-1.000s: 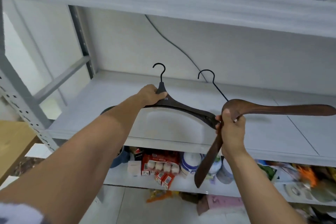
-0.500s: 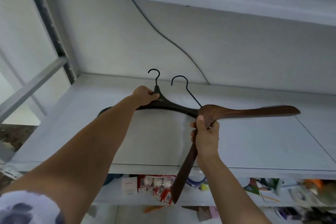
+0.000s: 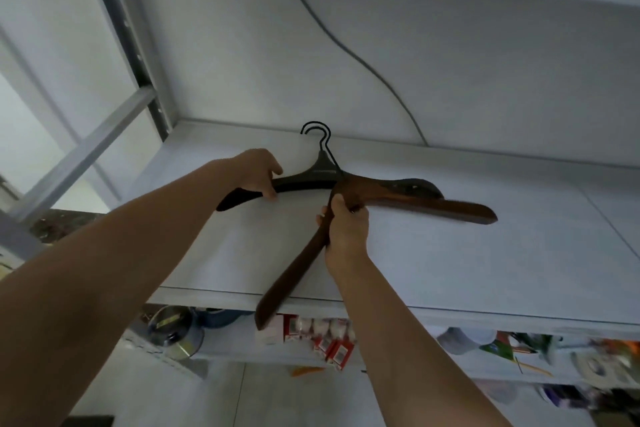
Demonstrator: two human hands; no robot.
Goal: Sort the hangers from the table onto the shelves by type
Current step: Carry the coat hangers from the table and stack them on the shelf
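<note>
black hanger (image 3: 311, 180) is in the middle of the frame over the white shelf (image 3: 485, 270), with the left hand (image 3: 258, 172) curled round its left arm. right hand (image 3: 346, 229) grips the brown wooden hanger (image 3: 433, 206) near its bend. one arm points down past the shelf's front edge, the other goes out right. brown one crosses over the black one's right arm, and their two hooks (image 3: 322, 149) nearly line up. can't tell if either touches the shelf. red and white boxes (image 3: 332, 347) sit on the lower shelf at the bottom.
</note>
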